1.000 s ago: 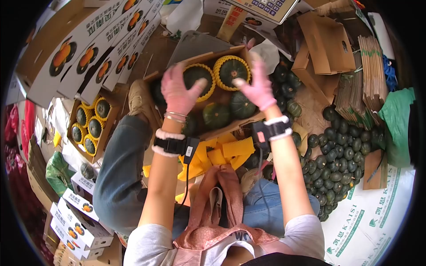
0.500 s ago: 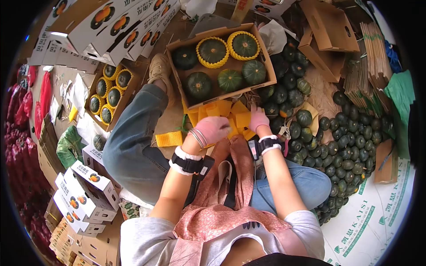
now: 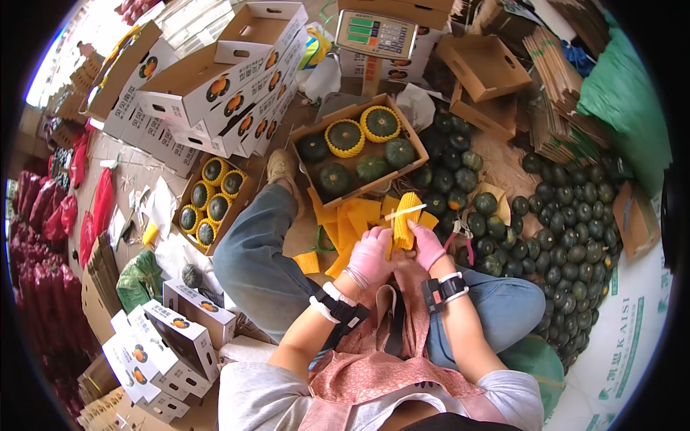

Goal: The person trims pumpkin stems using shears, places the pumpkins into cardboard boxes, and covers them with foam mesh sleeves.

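My left hand (image 3: 369,256), in a pink glove, is closed on the lower left part of a rolled bundle of yellow foam net sleeves (image 3: 408,210). A white strip (image 3: 404,212) crosses the bundle near its top. On the other side my right hand (image 3: 429,246), also pink-gloved, has its fingers closed against the bundle. Flat yellow foam sleeves (image 3: 355,221) lie in a heap just beyond my hands. Behind them, an open cardboard box (image 3: 424,159) holds several dark green pumpkins; two of these wear yellow nets.
Loose pumpkins (image 3: 557,251) are piled on the right. At left stands a smaller box (image 3: 246,203) of netted pumpkins, near stacked printed cartons (image 3: 208,97). A scale (image 3: 376,34) is at the back. Red-handled scissors (image 3: 460,235) lie beside my right knee.
My hands have come together and now hold a foam sleeve bundle raised above the heap. My view has tilted up, bringing the scale and more cartons into sight.
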A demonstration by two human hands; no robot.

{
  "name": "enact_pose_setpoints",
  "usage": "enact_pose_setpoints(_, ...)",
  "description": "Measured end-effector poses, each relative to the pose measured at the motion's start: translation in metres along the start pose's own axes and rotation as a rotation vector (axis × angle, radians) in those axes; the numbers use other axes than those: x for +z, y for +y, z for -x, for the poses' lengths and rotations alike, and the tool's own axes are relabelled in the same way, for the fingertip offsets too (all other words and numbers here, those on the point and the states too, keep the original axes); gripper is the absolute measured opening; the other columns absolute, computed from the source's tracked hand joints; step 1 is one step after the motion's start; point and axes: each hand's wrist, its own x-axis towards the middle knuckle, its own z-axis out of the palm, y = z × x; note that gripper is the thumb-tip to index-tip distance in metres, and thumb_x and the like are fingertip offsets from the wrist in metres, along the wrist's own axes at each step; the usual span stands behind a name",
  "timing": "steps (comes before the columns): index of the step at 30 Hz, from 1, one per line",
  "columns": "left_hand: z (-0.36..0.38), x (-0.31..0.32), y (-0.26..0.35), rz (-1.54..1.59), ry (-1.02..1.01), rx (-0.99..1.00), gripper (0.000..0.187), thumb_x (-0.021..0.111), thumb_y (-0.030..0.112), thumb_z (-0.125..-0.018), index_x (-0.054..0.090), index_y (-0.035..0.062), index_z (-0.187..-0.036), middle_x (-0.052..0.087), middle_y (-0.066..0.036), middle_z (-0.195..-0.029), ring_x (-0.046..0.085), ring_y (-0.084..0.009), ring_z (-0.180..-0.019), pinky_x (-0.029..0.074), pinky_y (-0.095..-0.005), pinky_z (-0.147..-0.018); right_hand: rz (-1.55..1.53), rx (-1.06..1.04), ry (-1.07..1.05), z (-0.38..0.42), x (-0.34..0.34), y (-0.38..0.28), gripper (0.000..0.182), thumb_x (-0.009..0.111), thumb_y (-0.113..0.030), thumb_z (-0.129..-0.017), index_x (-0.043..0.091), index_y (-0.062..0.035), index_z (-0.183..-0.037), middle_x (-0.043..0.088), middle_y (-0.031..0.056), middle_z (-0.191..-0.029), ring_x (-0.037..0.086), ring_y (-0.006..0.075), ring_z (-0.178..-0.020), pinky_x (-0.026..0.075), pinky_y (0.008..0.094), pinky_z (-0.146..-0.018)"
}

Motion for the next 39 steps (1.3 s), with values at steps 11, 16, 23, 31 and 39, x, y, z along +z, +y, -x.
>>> enact_pose_setpoints(11,0.006,-0.014,0.013,0.276,0.161,0.058,0.018,0.063,0.013,-0.079,0.057,-0.0013,-0.086,0.056,-0.016,-0.078,0.056,-0.0309,-0.072,0.047,-0.0359,-0.067,0.144,-0.612,0.169,0.05,0.02,0.018,0.072,0.07,-0.031,-0.082,0.031,-0.0011,-0.134,0.05,0.0088,-0.117,0.053,0.0171,-0.1,0.044,0.03,-0.089)
enact_pose_setpoints(16,0.009,-0.015,0.019,0.501,0.221,0.027,0.018,0.068,0.01,-0.075,0.057,0.0004,-0.085,0.055,-0.014,-0.072,0.055,-0.0276,-0.064,0.045,-0.0332,-0.06,0.749,-0.693,0.235,0.06,0.013,0.005,0.066,0.074,-0.025,-0.079,0.038,-0.0032,-0.13,0.051,0.0089,-0.116,0.054,0.0187,-0.101,0.048,0.0308,-0.082)
enact_pose_setpoints(23,0.003,-0.025,0.03,0.285,0.229,0.217,0.022,0.07,0.011,-0.068,0.053,0.002,-0.079,0.057,-0.017,-0.072,0.057,-0.0338,-0.065,0.047,-0.0365,-0.059,0.321,-0.787,-0.138,0.067,0.028,-0.008,0.05,0.07,-0.02,-0.082,0.046,-0.0014,-0.121,0.057,0.0087,-0.11,0.055,0.0158,-0.098,0.046,0.0286,-0.086)
enact_pose_setpoints(31,0.001,-0.025,0.035,0.338,0.259,0.052,0.028,0.065,0.001,-0.068,0.05,0.0012,-0.092,0.058,-0.013,-0.08,0.059,-0.0272,-0.076,0.047,-0.0314,-0.07,0.622,-0.756,0.352,0.066,0.034,-0.008,0.03,0.06,0.008,-0.073,0.052,0.0002,-0.101,0.062,0.0099,-0.091,0.061,0.0175,-0.086,0.048,0.0287,-0.079)
enact_pose_setpoints(39,-0.005,-0.021,0.018,1.656,-0.108,-0.407,0.021,0.058,0.01,-0.084,0.062,-0.0003,-0.101,0.066,-0.009,-0.096,0.064,-0.0202,-0.084,0.05,-0.0278,-0.075,0.991,-0.948,0.405,0.05,0.015,-0.005,0.021,0.051,0.009,-0.07,0.06,0.0005,-0.088,0.061,0.0147,-0.082,0.062,0.0242,-0.083,0.048,0.0325,-0.072)
